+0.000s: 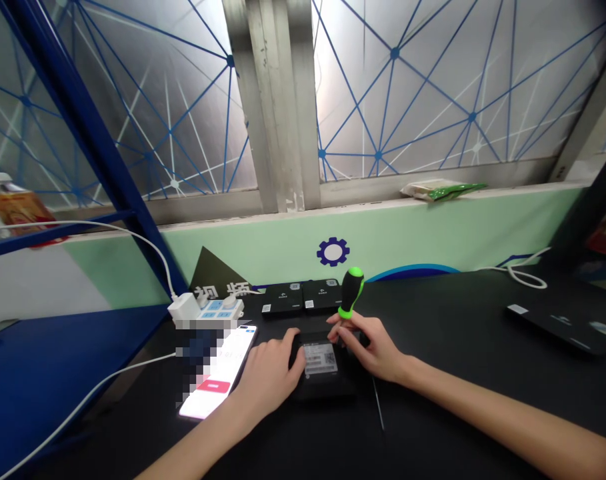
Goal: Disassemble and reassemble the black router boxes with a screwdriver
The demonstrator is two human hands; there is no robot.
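Note:
A flat black electronics box (327, 385) with a white printed label lies on the dark table in front of me. My left hand (273, 367) grips its left side, thumb by the label and index finger stretched toward the far edge. In my right hand (370, 343) is a screwdriver (353, 293) with a black and bright green handle, held nearly upright at the far right corner of the box. Fingers hide the screwdriver's tip. A thin metal rod (379, 403) sticks out on the table below my right hand; its other end is hidden.
Left of the box lies a lit phone (223, 373), near a white power strip (215, 310) with a plugged-in charger and cables. Two black boxes (283, 300) stand by the wall. Another flat black device (563, 327) lies at right. A green packet (443, 190) rests on the sill.

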